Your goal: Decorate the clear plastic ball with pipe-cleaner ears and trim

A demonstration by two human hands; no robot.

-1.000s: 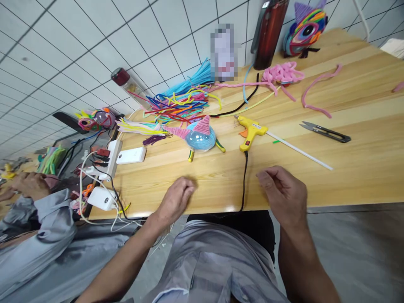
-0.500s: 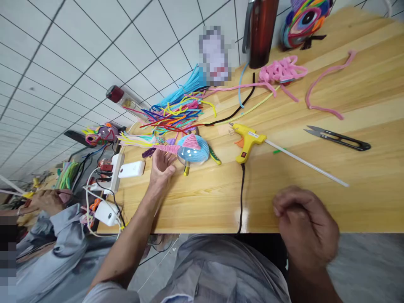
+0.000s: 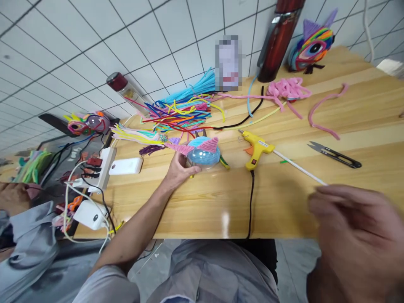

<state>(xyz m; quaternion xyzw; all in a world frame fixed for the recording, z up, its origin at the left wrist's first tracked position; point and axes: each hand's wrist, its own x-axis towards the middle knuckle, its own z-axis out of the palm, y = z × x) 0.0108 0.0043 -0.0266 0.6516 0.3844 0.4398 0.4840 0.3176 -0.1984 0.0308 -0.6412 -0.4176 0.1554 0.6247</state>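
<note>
The left hand (image 3: pixel 180 170) cups the left end of the blue-and-pink ball (image 3: pixel 204 156) on the surface (image 3: pixel 202 210), thumb in front, other fingers partly hidden, perhaps to steady its round body; how tightly, I cannot tell. To its right lies the glue gun (image 3: pixel 259 150), a glue stick (image 3: pixel 298 168) in its back, probably set for easy reach. The right hand (image 3: pixel 356 235) hangs blurred, fingers curled narrow, any hold unclear.

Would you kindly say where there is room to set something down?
One bare patch lies in front of the ball, between the left forearm and black cord; another, right of the snips and pink strand. It is crowded behind the ball, around the pipe cleaners, and at the power strip.
</note>
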